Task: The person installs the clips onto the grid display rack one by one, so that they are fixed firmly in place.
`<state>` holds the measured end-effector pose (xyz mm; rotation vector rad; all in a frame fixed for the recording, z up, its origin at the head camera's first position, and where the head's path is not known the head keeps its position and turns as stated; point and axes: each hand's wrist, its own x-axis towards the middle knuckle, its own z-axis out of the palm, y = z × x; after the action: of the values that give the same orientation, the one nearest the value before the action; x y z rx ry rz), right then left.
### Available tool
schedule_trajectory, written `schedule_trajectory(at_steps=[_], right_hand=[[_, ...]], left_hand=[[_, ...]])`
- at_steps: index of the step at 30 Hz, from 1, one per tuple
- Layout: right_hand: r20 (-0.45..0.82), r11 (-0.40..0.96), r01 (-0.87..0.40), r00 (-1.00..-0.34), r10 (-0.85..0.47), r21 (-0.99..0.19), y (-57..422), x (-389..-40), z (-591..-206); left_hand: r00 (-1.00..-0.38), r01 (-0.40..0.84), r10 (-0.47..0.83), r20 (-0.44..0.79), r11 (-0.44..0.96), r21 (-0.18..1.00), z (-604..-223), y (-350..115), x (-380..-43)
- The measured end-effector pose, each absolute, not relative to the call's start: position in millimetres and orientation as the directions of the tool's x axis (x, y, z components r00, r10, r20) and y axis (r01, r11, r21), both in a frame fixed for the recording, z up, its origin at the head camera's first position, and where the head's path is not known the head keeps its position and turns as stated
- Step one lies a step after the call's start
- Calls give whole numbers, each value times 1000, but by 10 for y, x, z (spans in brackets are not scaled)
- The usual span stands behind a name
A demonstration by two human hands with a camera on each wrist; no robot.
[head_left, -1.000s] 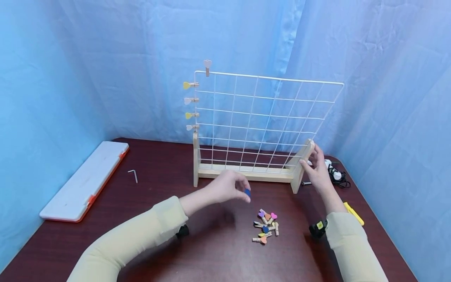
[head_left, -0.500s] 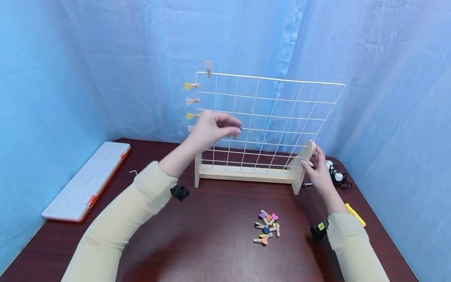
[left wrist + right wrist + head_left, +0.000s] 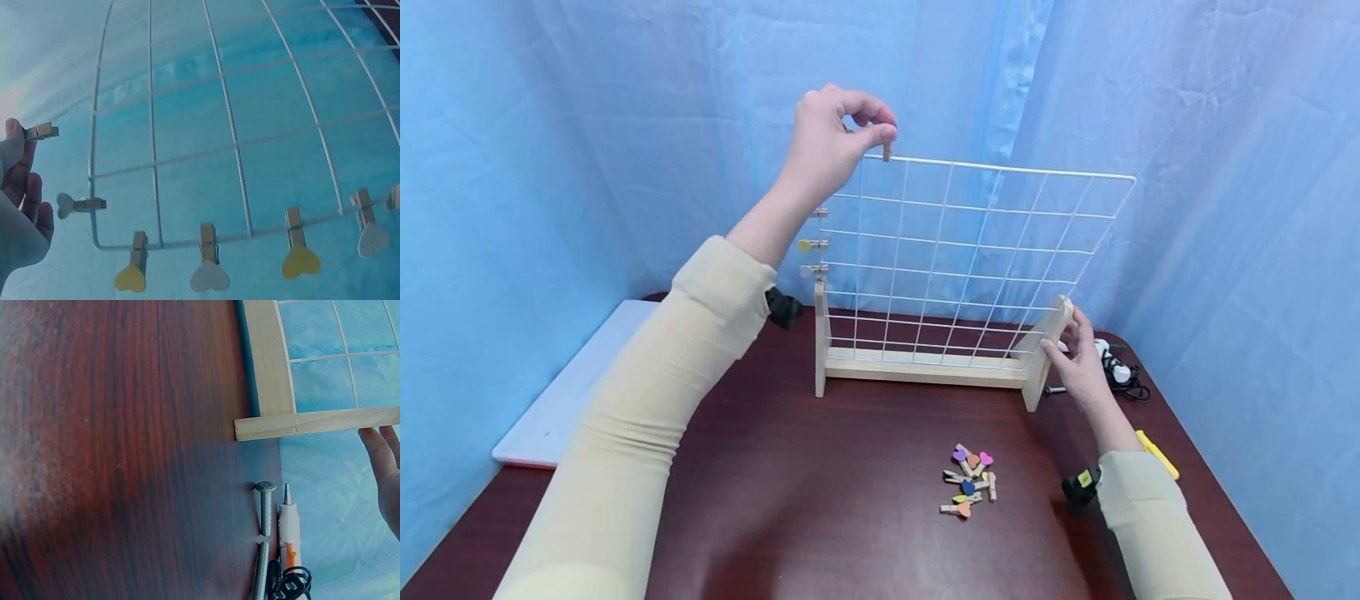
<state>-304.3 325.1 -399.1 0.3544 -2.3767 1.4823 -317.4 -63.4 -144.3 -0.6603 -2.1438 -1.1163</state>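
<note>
My left hand [image 3: 831, 137] is raised at the upper left of the white wire grid [image 3: 951, 204], pinching a small wooden clothespin [image 3: 887, 152]. In the left wrist view this clothespin [image 3: 42, 131] points toward the grid's edge wire, with a gap between them; a speck of blue shows at the fingertips. Heart clothespins, yellow [image 3: 300, 261] and white [image 3: 209, 275], are clipped along the grid's left edge, and a white one [image 3: 65, 205] sits on its top wire. Low on the right, my right hand [image 3: 1081, 362] holds the side of the wooden stand [image 3: 1047, 354].
Loose clothespins with coloured hearts [image 3: 967, 483] lie in a pile on the dark table [image 3: 865, 500]. A white case [image 3: 561, 400] is at the left, partly behind my sleeve. Bolts [image 3: 265, 506], a white glue gun [image 3: 289, 525] and a yellow tool [image 3: 1157, 454] lie at the right.
My left hand has risen from above the loose pile, past the front of the grid, to its top wire, carrying the clothespin. The right hand stays on the stand.
</note>
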Motion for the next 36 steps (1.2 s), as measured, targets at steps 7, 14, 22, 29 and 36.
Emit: schedule_trajectory(at_steps=[7,14,22,29,36], right_hand=[[405,411,-387,-913,-45,-826,3244,-3050,-4012],[403,417,-383,-914,-44,-824,3230,-3046,-4018],[386,430,-367,-921,-47,-825,3227,-3031,-4009],[391,433,-373,-919,-51,-821,3228,-3035,-4009],[389,433,-370,-920,-48,-822,3224,-3016,-3994]], left_hand=[[-733,583,98,673,601,547,-1425,-664,-3343],[-751,564,99,653,611,556,-1500,-656,-3394],[-759,561,101,643,603,567,-1554,-667,-3406],[-629,693,87,773,514,506,-1584,-664,-3226],[-426,845,238,873,450,289,-1878,-467,-2926]])
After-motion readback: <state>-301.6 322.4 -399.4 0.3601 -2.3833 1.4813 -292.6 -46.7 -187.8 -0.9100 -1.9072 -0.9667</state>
